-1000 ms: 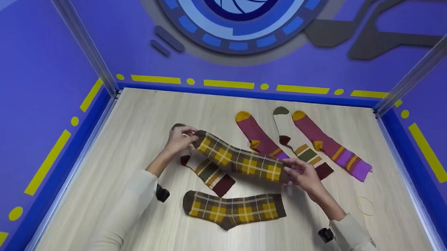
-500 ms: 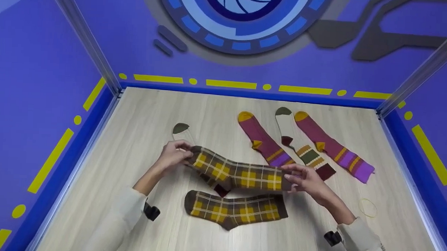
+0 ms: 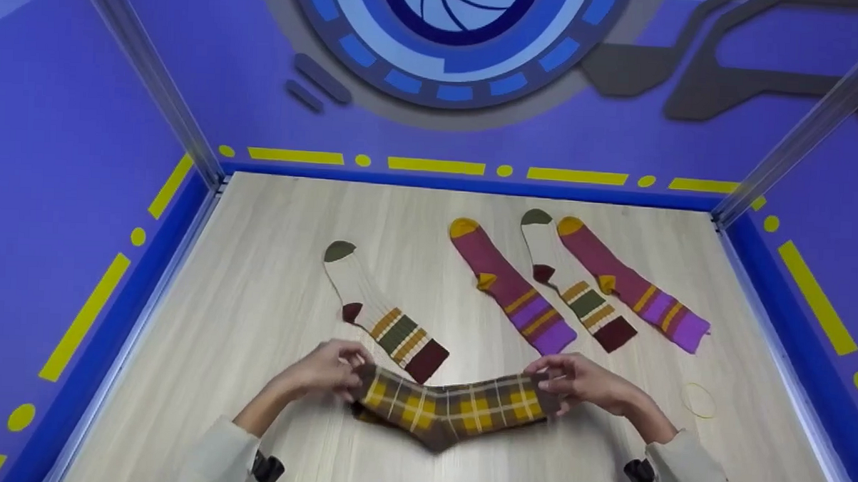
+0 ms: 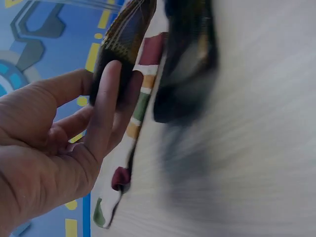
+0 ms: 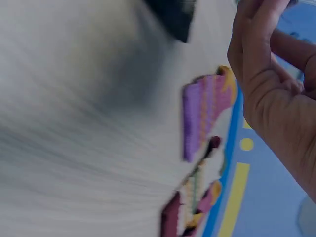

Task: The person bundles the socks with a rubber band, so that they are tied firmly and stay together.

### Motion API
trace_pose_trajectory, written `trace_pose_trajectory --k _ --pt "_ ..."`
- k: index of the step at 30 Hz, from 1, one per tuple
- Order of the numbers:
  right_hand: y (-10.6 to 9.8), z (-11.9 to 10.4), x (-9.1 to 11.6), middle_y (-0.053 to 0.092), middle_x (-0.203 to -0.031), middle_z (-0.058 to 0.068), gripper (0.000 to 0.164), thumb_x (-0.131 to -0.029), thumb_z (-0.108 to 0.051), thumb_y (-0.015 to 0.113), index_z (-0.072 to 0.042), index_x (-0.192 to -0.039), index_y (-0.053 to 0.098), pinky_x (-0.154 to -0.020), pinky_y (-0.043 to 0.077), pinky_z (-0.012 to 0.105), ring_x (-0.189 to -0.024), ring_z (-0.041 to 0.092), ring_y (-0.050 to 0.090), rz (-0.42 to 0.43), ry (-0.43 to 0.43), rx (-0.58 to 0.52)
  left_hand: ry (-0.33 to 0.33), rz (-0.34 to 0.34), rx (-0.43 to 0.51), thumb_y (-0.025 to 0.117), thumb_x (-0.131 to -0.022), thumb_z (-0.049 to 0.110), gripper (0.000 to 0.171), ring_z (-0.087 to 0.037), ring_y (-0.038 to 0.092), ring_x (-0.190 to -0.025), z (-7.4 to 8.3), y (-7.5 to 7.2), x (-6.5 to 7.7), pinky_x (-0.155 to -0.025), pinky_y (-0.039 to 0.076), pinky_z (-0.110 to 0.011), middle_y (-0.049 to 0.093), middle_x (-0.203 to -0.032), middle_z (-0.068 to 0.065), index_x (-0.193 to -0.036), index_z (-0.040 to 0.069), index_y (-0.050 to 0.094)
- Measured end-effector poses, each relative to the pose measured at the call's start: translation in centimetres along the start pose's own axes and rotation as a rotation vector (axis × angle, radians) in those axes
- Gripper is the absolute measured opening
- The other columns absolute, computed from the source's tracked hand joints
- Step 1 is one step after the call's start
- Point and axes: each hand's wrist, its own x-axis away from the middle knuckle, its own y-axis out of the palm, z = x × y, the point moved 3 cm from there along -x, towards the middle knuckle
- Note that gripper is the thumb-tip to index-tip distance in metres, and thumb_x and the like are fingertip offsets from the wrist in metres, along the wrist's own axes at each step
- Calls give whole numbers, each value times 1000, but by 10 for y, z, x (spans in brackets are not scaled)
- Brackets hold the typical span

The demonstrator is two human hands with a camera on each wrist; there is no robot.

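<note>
A brown and yellow plaid sock [image 3: 459, 413] is stretched between both hands. The left hand [image 3: 328, 369] pinches its toe, and the right hand [image 3: 587, 385] pinches its cuff. Directly beneath lies a second plaid sock [image 3: 367, 415], mostly covered, with only thin dark edges showing. From the left wrist, the held sock [image 4: 129, 37] appears between thumb and fingers, with a gap to the lower plaid sock [image 4: 190, 69]. In the right wrist view the right hand [image 5: 276, 84] is cut off at the top, and the lower sock's dark cuff [image 5: 173, 15] lies apart from it.
A cream striped sock [image 3: 384, 311] lies just behind the plaid pair. Farther right are a maroon sock [image 3: 509, 286], another cream striped sock [image 3: 577, 285] and another maroon sock [image 3: 634, 287]. A thin yellow rubber band [image 3: 699, 400] lies at right. Blue walls [image 3: 433, 120] enclose the table.
Both hands have brought the held plaid sock down and toward the person, from above the cream striped sock to over the other plaid sock. The cream striped sock is uncovered now.
</note>
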Motion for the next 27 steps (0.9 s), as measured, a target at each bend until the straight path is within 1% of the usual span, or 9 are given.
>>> trace_pose_trajectory --k 2,5,7,11,15,18,21,24,27 --pt "4 8 -3 57 -96 3 36 -102 -7 60 9 -133 56 -61 58 23 -70 7 58 20 12 53 -8 -25 -15 64 -80 -11 32 -13 66 -61 -8 6 5 -59 61 -32 65 -92 -16 -111 -8 66" --pt "8 16 -5 57 -94 4 31 -100 -7 62 6 -129 60 -58 56 22 -68 10 58 75 5 141 -14 -29 -7 67 -83 -9 28 -12 65 -59 -15 9 8 -58 61 -32 66 -87 -13 -111 -8 66" --pt "9 17 -6 58 -91 4 30 -100 -7 63 5 -127 62 -57 54 21 -67 10 57 107 -14 189 -17 -25 3 67 -85 -8 27 -13 65 -58 -17 9 10 -58 61 -35 64 -85 -10 -112 -8 66" --pt "8 16 -8 57 -85 4 28 -99 -6 64 4 -124 64 -57 53 22 -65 9 57 143 -53 235 -27 -23 9 66 -86 -7 26 -15 65 -55 -18 7 13 -58 62 -41 59 -84 -5 -112 -7 66" --pt "8 14 -12 59 -83 5 26 -98 -5 65 3 -122 66 -55 53 22 -65 9 57 185 -81 295 -17 -14 -9 67 -86 -6 25 -13 63 -55 -21 4 12 -55 60 -36 62 -84 -5 -111 -7 67" --pt "8 15 -14 62 -87 9 25 -97 -6 66 3 -120 67 -55 52 22 -66 8 58 222 -106 350 6 13 -38 69 -85 -5 24 -10 61 -54 -23 3 10 -51 57 -29 66 -84 -7 -109 -7 67" --pt "7 15 -13 67 -91 13 25 -95 -7 70 3 -118 67 -57 51 21 -70 6 59 267 -145 416 52 50 -75 72 -85 -3 23 -9 59 -55 -24 1 9 -49 55 -26 68 -84 -10 -107 -8 67" --pt "5 13 -10 70 -91 15 28 -92 -7 74 4 -116 67 -60 51 20 -72 3 62 319 -183 460 114 92 -125 74 -86 0 21 -7 59 -61 -22 -3 10 -52 53 -23 69 -87 -15 -105 -7 69" --pt "3 10 -7 73 -91 14 30 -89 -9 77 4 -114 68 -63 52 20 -74 3 64 357 -214 479 167 102 -161 76 -86 3 20 -7 60 -68 -20 -5 11 -58 49 -19 71 -93 -22 -103 -5 72"
